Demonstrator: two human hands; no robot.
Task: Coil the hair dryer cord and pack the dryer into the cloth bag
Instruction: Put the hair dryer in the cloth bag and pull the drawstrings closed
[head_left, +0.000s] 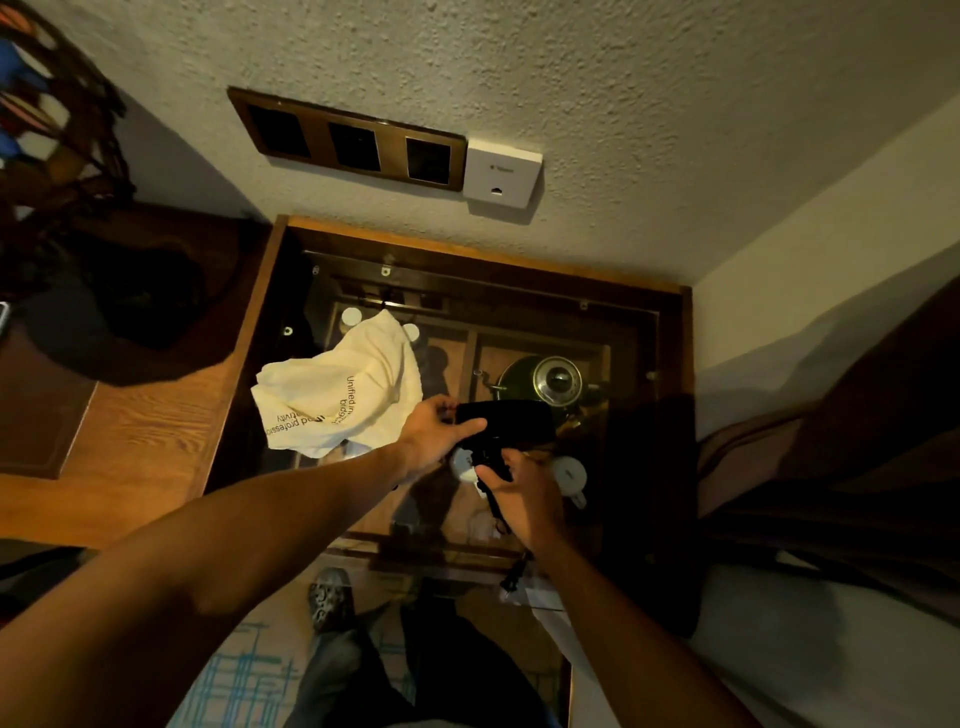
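Observation:
A black hair dryer (511, 422) hovers over a glass-topped table (597, 332). My left hand (436, 428) grips the dryer's barrel at its left end. Just below, my right hand (524, 493) is closed around the handle and the bunched black cord (493, 501). The cord's plug (513, 574) dangles under my right wrist. A crumpled cream cloth bag (343, 389) with dark printed text lies on the glass to the left of the dryer, touching my left wrist.
Under the glass sit a dark green kettle (545, 382) and white round items (569, 475). A wooden desk (150, 452) adjoins the table on the left. The wall holds a brown switch panel (348, 137) and a white box (501, 174). A bed (841, 519) is at the right.

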